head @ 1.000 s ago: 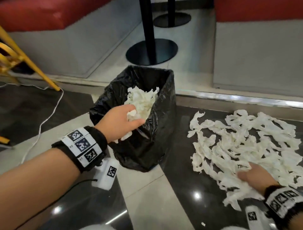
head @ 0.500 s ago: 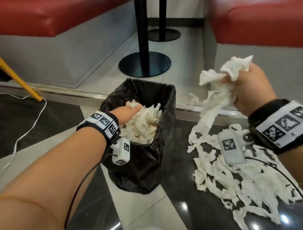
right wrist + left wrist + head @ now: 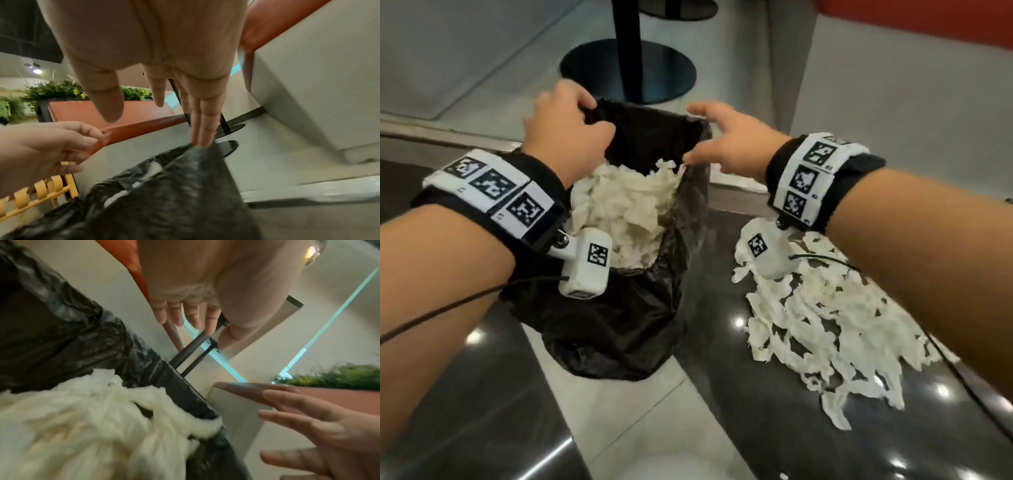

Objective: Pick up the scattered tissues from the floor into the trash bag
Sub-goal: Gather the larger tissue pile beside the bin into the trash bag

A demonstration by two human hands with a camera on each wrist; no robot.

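Note:
The black trash bag [image 3: 619,325] stands open on the floor, heaped with white tissues [image 3: 619,212]. My left hand [image 3: 582,116] hovers at its far left rim with loosely curled fingers; the left wrist view shows this hand [image 3: 195,318] holding nothing above the bag [image 3: 82,337] and its tissue heap [image 3: 82,426]. My right hand [image 3: 709,133] reaches to the right rim with straight fingers. In the right wrist view its fingertips [image 3: 201,139] touch the black plastic [image 3: 174,194]. Several torn tissues [image 3: 825,325] lie on the dark floor right of the bag.
A black pedestal base [image 3: 626,72] and pole stand just behind the bag. Grey bench bases with red cushions [image 3: 928,24] flank it. A metal floor strip [image 3: 736,185] runs behind the bag. A yellow frame [image 3: 41,194] is at the left.
My right hand lifted a bunch of tissues off the floor, carried it left to the bag, and is now empty. My left hand came out of the bag to its far rim.

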